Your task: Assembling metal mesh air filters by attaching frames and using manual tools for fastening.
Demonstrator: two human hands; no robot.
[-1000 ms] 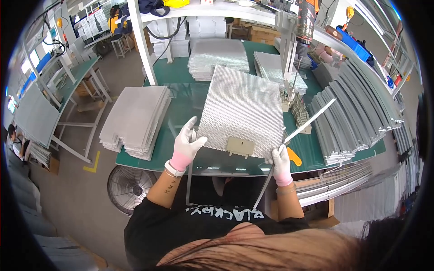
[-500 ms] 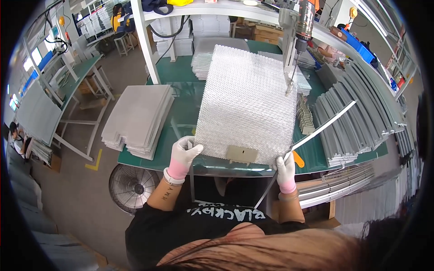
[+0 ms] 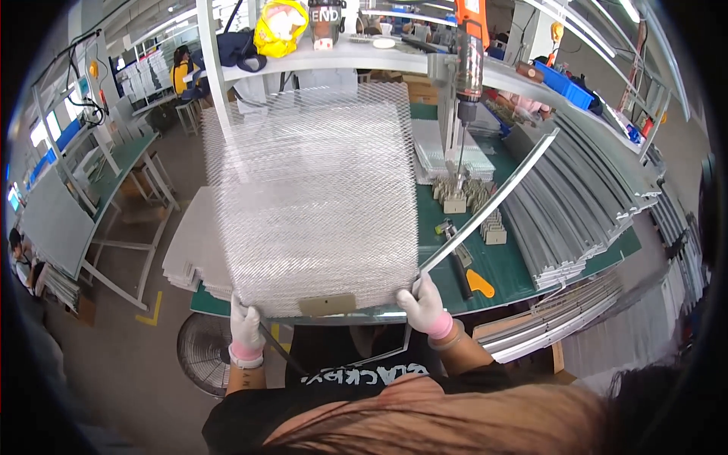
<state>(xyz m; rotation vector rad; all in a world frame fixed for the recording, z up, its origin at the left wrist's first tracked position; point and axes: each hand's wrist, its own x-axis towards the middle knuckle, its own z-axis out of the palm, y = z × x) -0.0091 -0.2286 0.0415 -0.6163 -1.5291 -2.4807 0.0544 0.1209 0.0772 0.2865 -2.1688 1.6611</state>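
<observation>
A silvery expanded-metal mesh panel [image 3: 318, 197] stands tilted up off the table, held between my two gloved hands. My left hand [image 3: 246, 331] is closed on its near left corner. At the near right corner my right hand [image 3: 423, 307] is closed on the panel's edge. A thin metal frame strip [image 3: 493, 201] meets my right hand and slants away to the far right; whether my fingers grip it too is hidden. A small beige plate [image 3: 327, 305] with a hole sits at the mesh's near edge.
An orange-topped power screwdriver [image 3: 469, 64] hangs above small beige brackets [image 3: 455, 201]. An orange-handled tool [image 3: 472, 277] lies on the green table [image 3: 500, 292]. Grey strips [image 3: 588, 201] are piled right, grey sheets [image 3: 189, 250] left. A floor fan [image 3: 201, 356] stands below.
The mesh panel has moved left and tipped up, with both hands still on it. The strip has shifted left too. Brackets and the orange-handled tool now show more fully.
</observation>
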